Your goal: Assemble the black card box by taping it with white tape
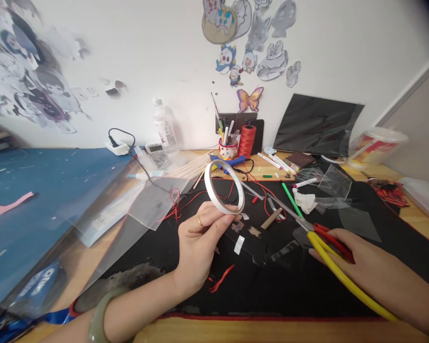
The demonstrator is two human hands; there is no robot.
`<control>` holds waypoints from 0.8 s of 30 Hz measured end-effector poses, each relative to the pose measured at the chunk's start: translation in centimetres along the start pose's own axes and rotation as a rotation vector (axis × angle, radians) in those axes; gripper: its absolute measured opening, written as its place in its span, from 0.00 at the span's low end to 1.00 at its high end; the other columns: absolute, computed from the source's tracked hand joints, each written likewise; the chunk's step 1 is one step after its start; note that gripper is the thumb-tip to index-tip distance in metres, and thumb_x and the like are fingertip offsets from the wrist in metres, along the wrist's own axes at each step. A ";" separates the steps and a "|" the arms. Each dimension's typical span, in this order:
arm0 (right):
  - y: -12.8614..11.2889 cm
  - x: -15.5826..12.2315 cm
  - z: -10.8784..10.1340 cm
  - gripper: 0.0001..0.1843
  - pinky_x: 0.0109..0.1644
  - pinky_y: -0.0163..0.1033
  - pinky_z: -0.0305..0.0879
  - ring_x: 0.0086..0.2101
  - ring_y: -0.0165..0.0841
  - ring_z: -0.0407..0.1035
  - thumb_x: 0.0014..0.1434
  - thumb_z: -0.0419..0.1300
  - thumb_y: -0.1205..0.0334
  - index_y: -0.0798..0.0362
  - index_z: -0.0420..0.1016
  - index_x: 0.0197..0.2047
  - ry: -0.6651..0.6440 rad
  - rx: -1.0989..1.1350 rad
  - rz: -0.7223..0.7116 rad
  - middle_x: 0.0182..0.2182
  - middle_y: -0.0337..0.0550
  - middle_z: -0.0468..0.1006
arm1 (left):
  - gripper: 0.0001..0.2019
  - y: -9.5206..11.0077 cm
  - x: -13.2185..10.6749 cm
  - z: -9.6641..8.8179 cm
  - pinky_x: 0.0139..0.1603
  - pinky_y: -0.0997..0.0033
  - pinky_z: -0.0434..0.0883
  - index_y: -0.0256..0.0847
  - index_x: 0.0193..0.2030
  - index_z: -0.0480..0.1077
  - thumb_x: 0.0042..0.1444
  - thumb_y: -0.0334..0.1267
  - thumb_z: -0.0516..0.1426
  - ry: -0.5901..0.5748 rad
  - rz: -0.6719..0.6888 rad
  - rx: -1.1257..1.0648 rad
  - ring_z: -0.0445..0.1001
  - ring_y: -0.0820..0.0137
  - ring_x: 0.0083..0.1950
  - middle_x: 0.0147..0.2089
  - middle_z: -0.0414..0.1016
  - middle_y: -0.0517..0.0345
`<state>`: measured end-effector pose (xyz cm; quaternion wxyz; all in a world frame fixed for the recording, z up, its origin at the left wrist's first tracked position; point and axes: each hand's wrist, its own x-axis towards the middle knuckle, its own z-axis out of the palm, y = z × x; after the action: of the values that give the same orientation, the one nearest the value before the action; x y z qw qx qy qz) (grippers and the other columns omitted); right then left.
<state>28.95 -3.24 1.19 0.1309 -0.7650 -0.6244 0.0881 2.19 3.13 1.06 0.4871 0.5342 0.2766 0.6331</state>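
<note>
Between the thumb and fingers of my left hand (200, 243), a thin white roll of tape (211, 190) is pinched at its lower edge and held up above the black mat (136, 281). My right hand (357, 259) is closed round the scissors (320, 238), which have red and yellow handles. Their blades point up and left and seem close together. Beneath the hands lie a small white piece (239, 245), a red ribbon scrap (222, 278) and a brown stick-like piece (271, 218).
Behind the mat stand a pen cup (229, 150), a red thread spool (247, 142) and a clear bottle (164, 125). A blue glue gun (236, 161) lies nearby. Plastic sheets (153, 202) cover the mat's left side. A paper tub (377, 146) stands at right.
</note>
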 end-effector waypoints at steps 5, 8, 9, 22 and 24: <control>3.0 0.8 0.9 0.26 0.38 0.51 0.69 0.35 0.47 0.73 0.53 0.51 0.44 0.58 0.70 0.43 0.079 -0.186 -0.163 0.36 0.54 0.77 | 0.07 0.0 0.0 0.1 0.44 0.74 0.69 0.47 0.35 0.77 0.53 0.30 0.59 0.001 -0.007 0.011 0.74 0.72 0.41 0.38 0.77 0.62; 0.2 0.0 0.5 0.23 0.48 0.61 0.59 0.45 0.55 0.66 0.56 0.48 0.48 0.59 0.73 0.41 0.292 -0.313 -0.431 0.42 0.60 0.74 | 0.07 0.0 0.0 0.1 0.43 0.75 0.69 0.47 0.36 0.77 0.53 0.31 0.59 0.000 -0.008 0.017 0.74 0.73 0.41 0.37 0.77 0.63; -1.4 -0.5 0.3 0.22 0.48 0.61 0.59 0.45 0.53 0.66 0.58 0.48 0.50 0.58 0.72 0.44 0.364 -0.282 -0.477 0.43 0.58 0.73 | 0.08 0.0 0.0 0.1 0.43 0.75 0.69 0.47 0.36 0.77 0.53 0.31 0.59 0.001 -0.007 0.019 0.74 0.73 0.41 0.37 0.78 0.63; -10.0 -0.8 1.7 0.19 0.46 0.46 0.67 0.45 0.38 0.65 0.57 0.55 0.60 0.50 0.65 0.52 0.148 0.153 -0.785 0.45 0.50 0.67 | 0.07 0.4 0.0 0.3 0.42 0.78 0.69 0.47 0.34 0.77 0.54 0.30 0.58 -0.005 -0.023 0.078 0.73 0.74 0.40 0.36 0.77 0.63; -9.8 -0.8 1.8 0.19 0.49 0.48 0.66 0.48 0.39 0.64 0.57 0.55 0.59 0.48 0.64 0.52 0.129 0.175 -0.761 0.48 0.49 0.67 | 0.07 0.4 -0.1 0.4 0.42 0.77 0.69 0.46 0.34 0.77 0.54 0.31 0.58 -0.004 -0.038 0.073 0.73 0.74 0.40 0.36 0.77 0.62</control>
<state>19.10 -2.05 2.53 0.2578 -0.4687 -0.8441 0.0380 2.41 2.86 1.48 0.4800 0.5474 0.3088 0.6121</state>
